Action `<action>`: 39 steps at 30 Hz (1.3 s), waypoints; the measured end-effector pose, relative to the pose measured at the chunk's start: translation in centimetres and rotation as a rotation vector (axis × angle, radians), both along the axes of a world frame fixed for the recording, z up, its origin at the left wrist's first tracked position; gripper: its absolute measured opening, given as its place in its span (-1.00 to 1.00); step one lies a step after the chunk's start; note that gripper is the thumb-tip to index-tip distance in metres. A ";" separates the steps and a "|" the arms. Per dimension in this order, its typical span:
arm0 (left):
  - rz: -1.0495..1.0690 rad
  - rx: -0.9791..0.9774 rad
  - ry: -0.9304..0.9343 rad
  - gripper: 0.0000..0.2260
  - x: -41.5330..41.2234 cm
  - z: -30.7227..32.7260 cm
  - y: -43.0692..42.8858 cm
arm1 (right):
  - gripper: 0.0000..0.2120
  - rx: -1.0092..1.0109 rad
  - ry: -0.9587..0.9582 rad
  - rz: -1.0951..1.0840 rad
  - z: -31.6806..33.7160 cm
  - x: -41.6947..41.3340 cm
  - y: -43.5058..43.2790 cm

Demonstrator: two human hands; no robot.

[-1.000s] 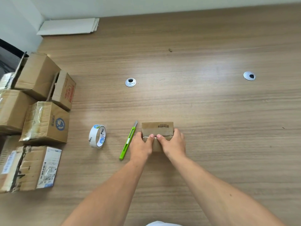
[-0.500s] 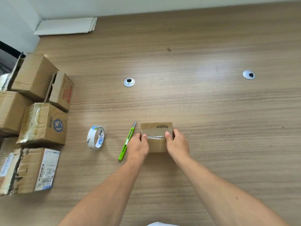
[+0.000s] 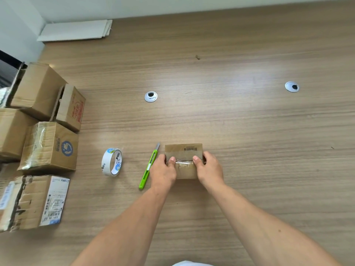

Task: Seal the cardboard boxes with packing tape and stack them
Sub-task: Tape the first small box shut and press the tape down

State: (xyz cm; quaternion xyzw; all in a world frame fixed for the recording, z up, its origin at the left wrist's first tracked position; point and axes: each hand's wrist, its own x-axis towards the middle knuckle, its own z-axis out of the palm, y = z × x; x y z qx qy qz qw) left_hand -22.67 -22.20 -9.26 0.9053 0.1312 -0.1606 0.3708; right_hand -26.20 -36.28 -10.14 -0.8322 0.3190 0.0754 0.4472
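A small brown cardboard box (image 3: 184,150) with a barcode on its far flap lies on the wooden table (image 3: 240,121) in front of me. A strip of clear tape (image 3: 183,160) runs across its top seam. My left hand (image 3: 162,170) grips the box's left side with the thumb on the tape. My right hand (image 3: 208,168) grips the right side, thumb also on the tape. A white and blue tape roll (image 3: 112,162) stands on edge to the left. A green box cutter (image 3: 148,167) lies between the roll and my left hand.
Several cardboard boxes (image 3: 50,146) crowd the table's left edge, some with flaps open. Flat white sheets (image 3: 76,30) lie at the far left corner. Two round cable grommets (image 3: 151,96) sit in the tabletop, the other grommet (image 3: 292,86) far right.
My thumbs have slid apart along the tape strip, from the middle of the box's seam out toward its left and right sides. The box has stayed in place.
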 end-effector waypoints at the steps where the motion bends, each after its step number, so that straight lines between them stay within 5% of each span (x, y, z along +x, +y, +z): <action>1: -0.002 0.010 -0.005 -0.71 0.0 0.1 0.2 | -0.76 0.002 0.003 -0.003 0.0 0.0 -0.2; 9: -0.035 -0.025 0.066 -0.65 -0.2 0.8 0.7 | -0.66 0.088 0.066 -0.001 0.5 0.0 -0.5; 13: -0.008 -0.036 0.089 -0.65 -0.7 0.5 -0.6 | -0.22 0.040 0.133 -0.010 0.1 -0.2 1.8; 19: -0.021 -0.012 0.034 -0.58 -0.1 0.0 0.5 | -0.65 -0.017 0.099 0.003 0.0 0.0 0.8; 29: -0.001 -0.220 0.062 -0.57 0.0 -1.0 2.3 | -0.58 0.065 0.079 0.063 0.2 -0.3 -1.4; 39: -0.042 -0.197 0.069 -0.42 -0.1 -1.6 3.8 | -0.73 0.462 -0.026 -0.238 -0.5 -1.2 -2.3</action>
